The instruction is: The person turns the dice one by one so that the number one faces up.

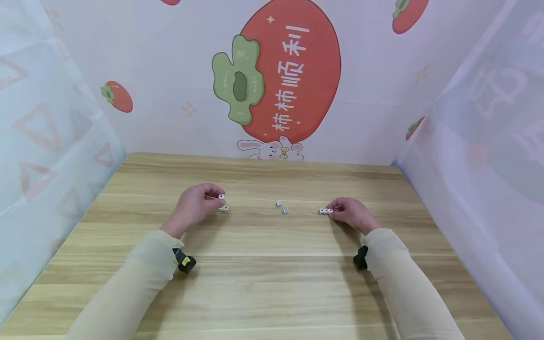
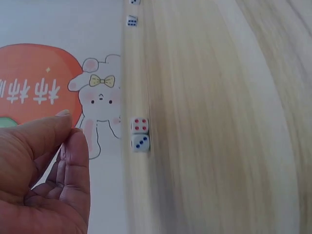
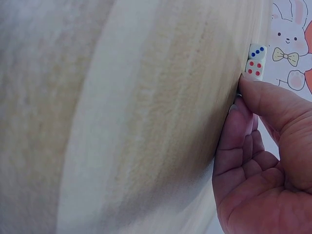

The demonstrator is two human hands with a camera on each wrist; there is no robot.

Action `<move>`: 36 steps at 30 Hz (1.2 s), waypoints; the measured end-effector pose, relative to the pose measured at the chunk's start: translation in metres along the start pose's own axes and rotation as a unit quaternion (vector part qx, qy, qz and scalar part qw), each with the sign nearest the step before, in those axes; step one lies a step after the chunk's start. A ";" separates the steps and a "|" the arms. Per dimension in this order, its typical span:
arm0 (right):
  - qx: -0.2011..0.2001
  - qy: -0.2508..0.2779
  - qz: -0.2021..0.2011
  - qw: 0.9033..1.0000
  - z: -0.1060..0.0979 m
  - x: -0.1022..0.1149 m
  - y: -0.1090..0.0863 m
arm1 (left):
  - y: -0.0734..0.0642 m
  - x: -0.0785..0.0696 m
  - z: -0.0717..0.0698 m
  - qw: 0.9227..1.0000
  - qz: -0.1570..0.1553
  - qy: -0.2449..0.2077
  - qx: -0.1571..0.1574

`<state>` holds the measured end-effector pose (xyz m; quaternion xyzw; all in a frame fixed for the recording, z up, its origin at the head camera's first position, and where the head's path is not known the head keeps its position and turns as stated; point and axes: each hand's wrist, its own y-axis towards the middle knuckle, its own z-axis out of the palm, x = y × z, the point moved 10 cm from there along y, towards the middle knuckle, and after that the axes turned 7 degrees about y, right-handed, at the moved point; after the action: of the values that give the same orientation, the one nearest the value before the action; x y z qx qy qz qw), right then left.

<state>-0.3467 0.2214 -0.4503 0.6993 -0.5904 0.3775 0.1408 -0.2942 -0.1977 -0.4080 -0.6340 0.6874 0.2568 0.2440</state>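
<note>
My left hand point(image 1: 193, 205) pinches a small white die point(image 1: 221, 196) between thumb and fingertips. In the left wrist view the fingertips hide that die. Just below it, a pair of touching dice point(image 2: 140, 135) lies on the table, one showing a red four and the other a blue three. My right hand point(image 1: 352, 213) pinches the near end of a short row of dice point(image 1: 326, 211). Two of them, a blue-three die point(image 3: 257, 51) and a red-four die point(image 3: 254, 68), show beyond the thumb; the end die is mostly covered by the fingertips.
Between the hands lie two separate dice, a farther one point(image 1: 278, 203) and a nearer one point(image 1: 285, 210). The wood-grain table point(image 1: 255, 283) meets a printed cloth backdrop point(image 1: 170, 127) at its far edge. Cloth walls stand on both sides.
</note>
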 end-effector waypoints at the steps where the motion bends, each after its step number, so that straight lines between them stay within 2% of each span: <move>1: 0.001 0.000 0.000 1.000 0.000 0.000 0.000 | 0.000 0.003 -0.001 1.000 -0.005 0.001 0.003; 6: 0.003 0.000 0.002 1.000 0.000 -0.001 0.000 | 0.000 0.009 -0.004 1.000 -0.009 0.019 0.007; 13: 0.002 0.000 -0.002 1.000 -0.001 0.000 0.000 | 0.005 0.015 -0.004 0.998 0.008 0.059 0.007; 21: -0.006 -0.013 -0.007 1.000 -0.002 0.000 0.001 | 0.007 0.023 0.004 0.995 -0.003 0.087 0.038; 36: -0.003 -0.009 0.000 1.000 0.000 -0.002 0.002 | 0.010 0.028 0.015 0.993 -0.007 0.111 0.051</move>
<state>-0.3484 0.2226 -0.4521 0.7021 -0.5930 0.3695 0.1371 -0.3062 -0.2087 -0.4373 -0.6498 0.7181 0.1477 0.2005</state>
